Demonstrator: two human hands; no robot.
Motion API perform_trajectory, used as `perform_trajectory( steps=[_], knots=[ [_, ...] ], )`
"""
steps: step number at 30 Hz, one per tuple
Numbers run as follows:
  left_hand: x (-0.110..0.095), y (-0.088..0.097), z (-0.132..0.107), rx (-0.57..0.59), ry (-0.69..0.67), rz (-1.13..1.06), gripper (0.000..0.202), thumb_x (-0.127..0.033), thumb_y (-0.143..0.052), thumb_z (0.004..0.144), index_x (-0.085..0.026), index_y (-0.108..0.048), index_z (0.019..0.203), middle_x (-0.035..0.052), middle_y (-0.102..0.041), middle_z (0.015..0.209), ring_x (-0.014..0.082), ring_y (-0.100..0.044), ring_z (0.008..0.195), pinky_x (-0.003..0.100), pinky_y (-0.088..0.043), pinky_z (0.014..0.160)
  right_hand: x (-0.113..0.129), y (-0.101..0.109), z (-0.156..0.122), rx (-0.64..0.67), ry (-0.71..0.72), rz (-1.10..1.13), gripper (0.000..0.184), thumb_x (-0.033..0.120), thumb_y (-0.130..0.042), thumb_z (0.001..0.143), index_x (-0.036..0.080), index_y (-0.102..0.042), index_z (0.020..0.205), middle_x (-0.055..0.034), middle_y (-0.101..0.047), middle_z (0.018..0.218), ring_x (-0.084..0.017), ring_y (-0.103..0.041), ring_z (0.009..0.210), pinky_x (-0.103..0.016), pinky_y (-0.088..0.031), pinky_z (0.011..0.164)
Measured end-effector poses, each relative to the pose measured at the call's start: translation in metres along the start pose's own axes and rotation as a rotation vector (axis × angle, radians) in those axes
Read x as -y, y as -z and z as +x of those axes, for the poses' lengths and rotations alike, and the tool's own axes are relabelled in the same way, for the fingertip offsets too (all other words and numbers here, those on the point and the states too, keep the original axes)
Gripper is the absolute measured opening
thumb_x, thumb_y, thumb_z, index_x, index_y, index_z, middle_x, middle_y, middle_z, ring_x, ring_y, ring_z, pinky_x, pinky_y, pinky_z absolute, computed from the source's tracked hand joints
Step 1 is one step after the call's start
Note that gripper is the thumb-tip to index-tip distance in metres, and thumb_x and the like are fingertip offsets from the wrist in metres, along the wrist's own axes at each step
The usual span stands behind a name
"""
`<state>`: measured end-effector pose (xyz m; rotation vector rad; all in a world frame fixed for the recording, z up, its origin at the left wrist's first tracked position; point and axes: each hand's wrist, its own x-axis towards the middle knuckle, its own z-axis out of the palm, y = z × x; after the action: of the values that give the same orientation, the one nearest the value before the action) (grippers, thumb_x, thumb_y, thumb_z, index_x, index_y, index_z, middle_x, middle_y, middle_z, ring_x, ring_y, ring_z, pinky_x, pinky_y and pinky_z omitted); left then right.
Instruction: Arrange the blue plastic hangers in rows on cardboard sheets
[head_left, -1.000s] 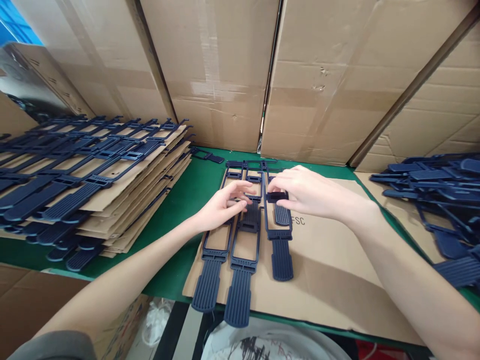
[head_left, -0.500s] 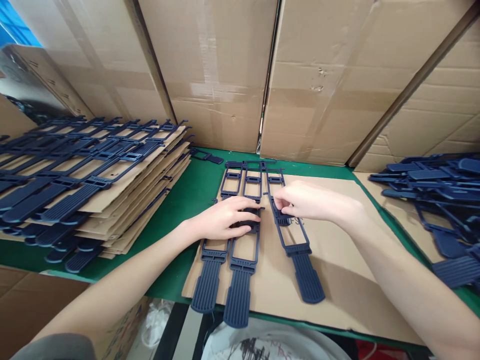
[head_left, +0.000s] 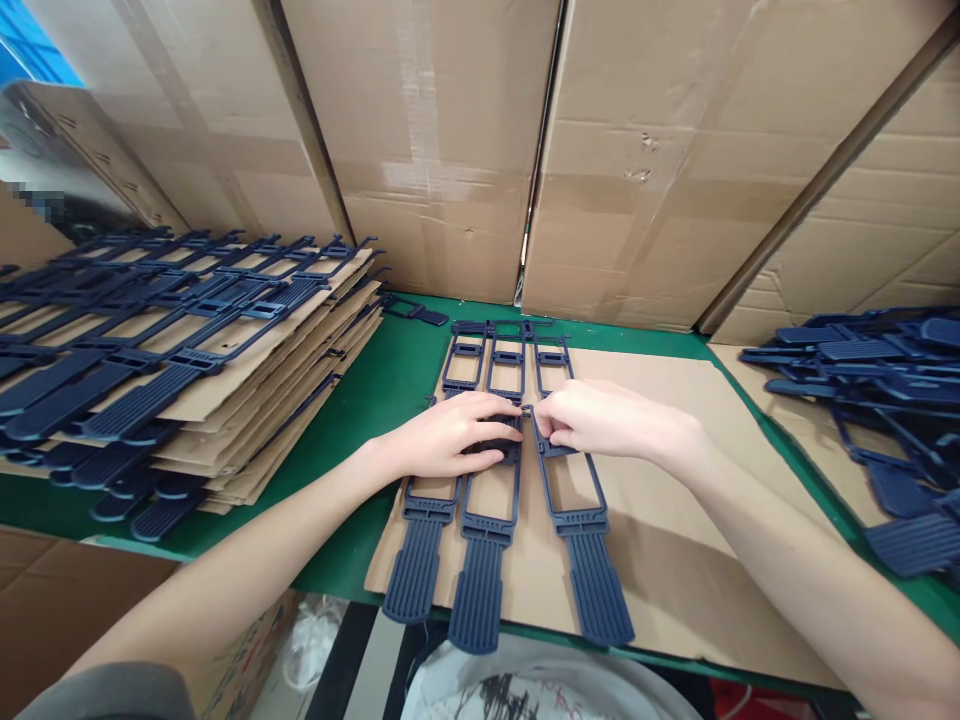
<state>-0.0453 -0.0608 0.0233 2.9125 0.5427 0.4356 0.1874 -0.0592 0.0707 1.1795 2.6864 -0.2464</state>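
Observation:
Two dark blue plastic pieces with ribbed paddle ends, a left one (head_left: pixel 414 570) and a middle one (head_left: pixel 478 595), lie side by side on a cardboard sheet (head_left: pixel 690 500). Across their middles rests my left hand (head_left: pixel 450 437), palm down, its fingers spread. To its right, my right hand (head_left: pixel 600 415) has bent fingers gripping the mid part of a third dark blue plastic piece (head_left: pixel 600 585). That piece lies slightly slanted, its paddle towards me. Open dark blue frames (head_left: pixel 463 368) show beyond my hands; the hands hide where they meet the nearer parts.
At left stands a stack of cardboard sheets (head_left: pixel 262 400) layered with similar blue pieces (head_left: pixel 150 400). A loose heap of blue pieces (head_left: pixel 862 350) lies at right. Large cartons (head_left: pixel 435 150) wall off the back of the green table (head_left: pixel 337 540). One small blue piece (head_left: pixel 416 310) lies near them.
My right hand has moved the third piece left and slightly towards me, closer to the middle one. The left hand has stayed in place.

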Motion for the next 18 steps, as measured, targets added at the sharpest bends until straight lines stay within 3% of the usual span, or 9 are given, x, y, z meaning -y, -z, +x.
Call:
perform_trajectory(
  steps=[8,15,18],
  knots=[
    [0.001,-0.002,-0.001,0.005,0.011,0.011,0.032,-0.029,-0.047,0.093,-0.018,-0.060,0.120,0.0149,-0.052,0.134,0.0276,-0.046,0.125,0.044,-0.037,0.106,0.003,-0.003,0.004,-0.007,0.015,0.029,0.013,0.013,-0.052,0.079,0.019,-0.063,0.079,-0.0020,-0.063,0.074,-0.014,-0.054,0.062,-0.024,-0.029,0.052],
    [0.001,-0.002,-0.001,-0.012,0.004,-0.001,0.031,-0.028,-0.049,0.092,-0.019,-0.060,0.120,0.0146,-0.052,0.133,0.0279,-0.047,0.125,0.044,-0.038,0.105,-0.007,0.004,0.000,-0.066,0.128,0.091,0.015,0.016,-0.052,0.081,0.016,-0.067,0.076,-0.0053,-0.065,0.081,-0.018,-0.058,0.078,-0.024,-0.038,0.065],
    [0.001,-0.003,-0.001,-0.020,0.001,-0.012,0.031,-0.027,-0.049,0.092,-0.020,-0.059,0.120,0.0138,-0.053,0.133,0.0280,-0.047,0.125,0.045,-0.038,0.105,-0.017,0.009,-0.006,-0.040,0.063,0.128,0.015,0.015,-0.051,0.079,0.017,-0.067,0.079,-0.0035,-0.066,0.078,-0.016,-0.058,0.071,-0.024,-0.039,0.061]
  ],
)
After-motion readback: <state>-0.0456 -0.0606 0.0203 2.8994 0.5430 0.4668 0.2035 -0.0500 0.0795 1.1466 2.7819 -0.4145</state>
